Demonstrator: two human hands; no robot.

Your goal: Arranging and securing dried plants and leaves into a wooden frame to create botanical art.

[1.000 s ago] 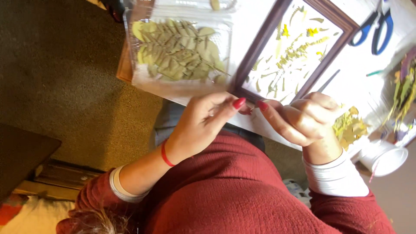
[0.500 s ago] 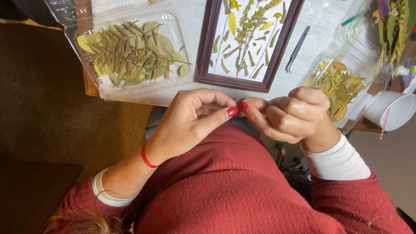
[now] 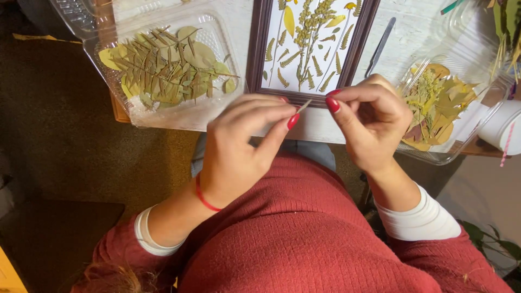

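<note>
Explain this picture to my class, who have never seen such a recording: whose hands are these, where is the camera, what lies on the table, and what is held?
There is no machine: the camera sits on a person's head and looks down at their own hands. The left hand and right hand meet over a thin pale stem, pinched in the grip of the fingertips. On the white table lie a dark picture frame holding pressed plants, a clear tray of green leaves, a clear tray of yellow leaves and a metal tool.
</note>
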